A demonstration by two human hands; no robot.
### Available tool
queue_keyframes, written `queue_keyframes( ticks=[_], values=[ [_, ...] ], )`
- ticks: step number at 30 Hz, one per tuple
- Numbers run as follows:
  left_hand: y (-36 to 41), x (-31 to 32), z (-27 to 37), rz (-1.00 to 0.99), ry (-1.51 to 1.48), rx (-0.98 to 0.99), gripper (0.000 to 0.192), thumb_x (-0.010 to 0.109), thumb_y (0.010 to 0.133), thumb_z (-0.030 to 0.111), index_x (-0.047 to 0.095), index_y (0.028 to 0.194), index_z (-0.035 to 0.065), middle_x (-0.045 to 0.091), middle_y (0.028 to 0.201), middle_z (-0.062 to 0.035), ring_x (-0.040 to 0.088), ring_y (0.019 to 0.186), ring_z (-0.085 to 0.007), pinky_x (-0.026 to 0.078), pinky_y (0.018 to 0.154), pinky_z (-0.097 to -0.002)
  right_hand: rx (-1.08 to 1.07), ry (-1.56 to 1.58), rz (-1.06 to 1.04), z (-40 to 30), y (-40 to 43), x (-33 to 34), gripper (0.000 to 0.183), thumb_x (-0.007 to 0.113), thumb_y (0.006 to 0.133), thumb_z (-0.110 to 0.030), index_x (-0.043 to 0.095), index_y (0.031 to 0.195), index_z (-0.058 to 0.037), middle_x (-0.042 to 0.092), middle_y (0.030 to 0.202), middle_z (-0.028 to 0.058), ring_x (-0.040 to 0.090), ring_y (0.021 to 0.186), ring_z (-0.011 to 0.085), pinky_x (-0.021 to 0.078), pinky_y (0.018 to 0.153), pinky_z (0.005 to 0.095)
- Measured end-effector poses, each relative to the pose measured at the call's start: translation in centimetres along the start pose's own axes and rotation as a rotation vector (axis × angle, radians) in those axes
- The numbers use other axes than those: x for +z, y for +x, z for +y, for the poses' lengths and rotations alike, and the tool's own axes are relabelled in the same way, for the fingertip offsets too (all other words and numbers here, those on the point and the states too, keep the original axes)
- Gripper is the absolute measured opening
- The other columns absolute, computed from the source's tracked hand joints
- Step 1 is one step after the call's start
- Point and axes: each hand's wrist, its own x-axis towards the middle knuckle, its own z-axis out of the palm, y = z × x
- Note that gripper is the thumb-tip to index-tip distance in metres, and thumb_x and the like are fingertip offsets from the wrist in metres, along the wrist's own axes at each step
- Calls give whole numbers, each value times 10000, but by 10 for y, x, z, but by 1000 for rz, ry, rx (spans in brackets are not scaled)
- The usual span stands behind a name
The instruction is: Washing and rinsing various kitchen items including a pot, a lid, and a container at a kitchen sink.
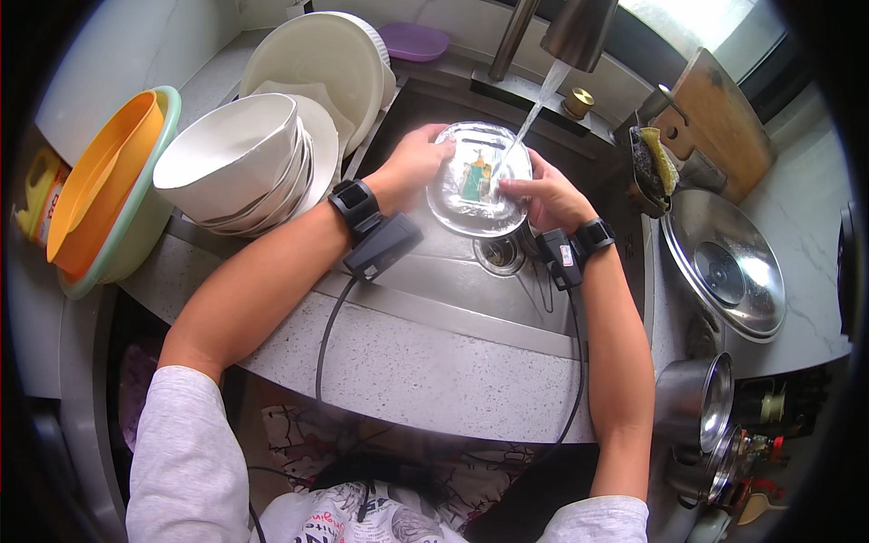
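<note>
Both my hands hold a shiny, rounded dish or lid point(468, 214) over the sink, with a green and orange picture at its middle. My left hand point(417, 159) grips its upper left edge. On the right side, my right hand point(546, 193) has its thumb on the face and its other fingers behind. Water point(540, 105) runs from the metal faucet point(577, 34) onto the upper right of the dish. Below it, the sink drain point(499, 256) shows partly. Each wrist wears a black strap with a small cabled box.
White bowls point(227, 159) and plates are stacked left of the sink, beside an orange basin point(102, 197) in a green one. A sponge holder point(648, 173), a wooden cutting board point(723, 122), a metal lid point(726, 268) and steel pots point(689, 400) stand at the right.
</note>
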Motion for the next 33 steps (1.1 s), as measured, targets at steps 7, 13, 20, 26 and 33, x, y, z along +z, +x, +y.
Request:
queue_keyframes(
  ticks=[7,13,20,26,33],
  values=[
    [1,1,-3,-33,-50,-104,370,488,1048,168,489,1370,-16,596,1219,-112,578,1106,-183,509,940,-362,172,-60,70,16,8,-26,343,670,906,-118,609,1226,-13,600,908,-2,540,691,69,458,596,243],
    [-10,2,12,-114,210,-229,557,647,948,251,428,1411,31,595,1231,-109,612,1083,-207,547,866,-423,138,3,94,14,9,-20,285,544,1026,-197,602,1202,20,663,1026,62,644,935,159,541,774,327],
    [-5,-3,5,-202,272,-363,556,639,957,277,416,1407,37,595,1221,-128,667,991,-234,622,767,-400,111,133,182,11,9,-25,300,483,1049,-199,520,1278,-9,640,1145,105,662,1035,248,568,844,439],
    [-12,4,11,-113,250,-311,369,479,1040,238,469,1364,59,594,1226,-135,678,977,-249,622,760,-412,132,56,123,7,3,-27,328,562,1013,-197,517,1281,-13,629,1167,107,650,1071,246,563,886,459],
    [-11,1,9,-50,267,-277,375,460,1058,314,493,1330,59,616,1171,-113,686,973,-255,615,721,-401,188,-225,62,2,-5,-16,535,759,876,-90,483,1330,-16,633,1197,131,675,1033,205,607,840,437]
  ],
)
